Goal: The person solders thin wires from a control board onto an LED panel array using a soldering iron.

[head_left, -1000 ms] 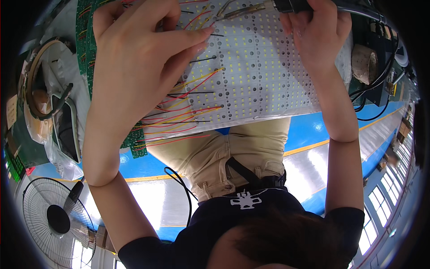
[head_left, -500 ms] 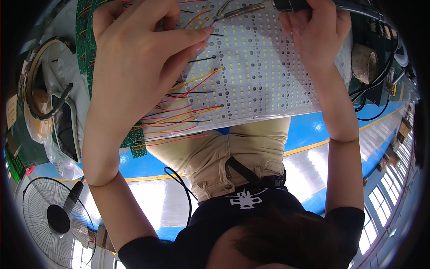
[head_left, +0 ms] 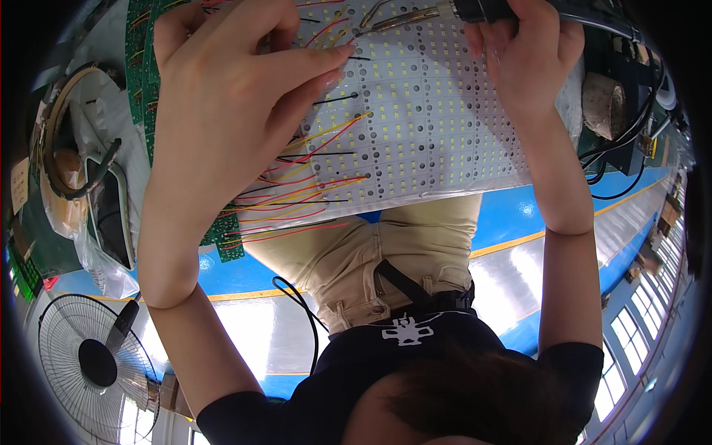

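The white LED panel (head_left: pixel 437 111) lies flat in the upper middle of the view, above the person's lap. Its surface carries rows of small yellow LED chips and round holes.

Left hand (head_left: pixel 222 111): positioned over the left part of the panel. The fingers (head_left: pixel 311 63) are drawn together, index fingertip and thumb pinching at a point near the panel's top edge, where thin wires (head_left: pixel 297 193) meet the board. Whether a wire end is actually gripped between the fingertips cannot be told. The red, yellow and black wires fan out from under this hand across the panel's lower left corner.

Right hand (head_left: pixel 526 52): positioned at the panel's upper right. Its fingers are clenched around the dark handle of a soldering iron (head_left: pixel 430 15). The metal shaft of the iron extends toward the left, and its tip ends just beside the left fingertips.

Surroundings:
- Green circuit boards (head_left: pixel 144 67) lie under and to the left of the panel
- A coil of tubing (head_left: pixel 67 133) rests on clear plastic bags at far left
- A pedestal fan (head_left: pixel 93 360) stands at lower left
- Black cables (head_left: pixel 615 148) trail near the right edge of the bench (head_left: pixel 519 215), which has a blue edge
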`<action>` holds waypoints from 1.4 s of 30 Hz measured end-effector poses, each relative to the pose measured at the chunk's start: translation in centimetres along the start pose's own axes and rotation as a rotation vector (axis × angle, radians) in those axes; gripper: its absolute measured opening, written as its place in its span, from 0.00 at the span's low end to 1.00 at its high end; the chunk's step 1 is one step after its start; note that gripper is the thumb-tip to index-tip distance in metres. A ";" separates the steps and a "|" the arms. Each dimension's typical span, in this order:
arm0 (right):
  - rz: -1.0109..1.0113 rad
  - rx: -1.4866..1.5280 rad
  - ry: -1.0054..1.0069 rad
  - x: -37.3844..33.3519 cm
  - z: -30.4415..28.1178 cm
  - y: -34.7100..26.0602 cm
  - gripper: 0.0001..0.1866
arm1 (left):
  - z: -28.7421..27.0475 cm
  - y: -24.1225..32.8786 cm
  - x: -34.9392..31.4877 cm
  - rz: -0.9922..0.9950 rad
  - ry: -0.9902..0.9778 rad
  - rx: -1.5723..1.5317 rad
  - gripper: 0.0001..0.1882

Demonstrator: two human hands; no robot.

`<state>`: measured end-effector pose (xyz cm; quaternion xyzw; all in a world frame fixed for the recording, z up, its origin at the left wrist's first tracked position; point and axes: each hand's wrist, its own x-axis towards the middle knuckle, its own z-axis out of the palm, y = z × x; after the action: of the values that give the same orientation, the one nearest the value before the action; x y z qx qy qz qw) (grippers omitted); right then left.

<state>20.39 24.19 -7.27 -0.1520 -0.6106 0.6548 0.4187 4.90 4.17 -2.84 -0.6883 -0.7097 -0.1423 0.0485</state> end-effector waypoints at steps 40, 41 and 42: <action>0.361 0.201 0.195 1.5 0.8 -0.2 0.10 | -3.6 0.0 -7.8 -0.607 0.041 -0.005 0.10; 0.355 0.208 0.199 1.5 0.8 -0.1 0.10 | -3.6 0.1 -7.7 -0.626 0.075 0.006 0.09; 0.357 0.197 0.205 1.5 0.8 0.1 0.10 | -3.5 0.4 -7.5 -0.619 0.075 0.012 0.09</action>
<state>18.88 24.78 -6.70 -0.2818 -0.4612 0.7561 0.3690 5.16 -4.02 -1.41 -0.4335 -0.8841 -0.1713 0.0333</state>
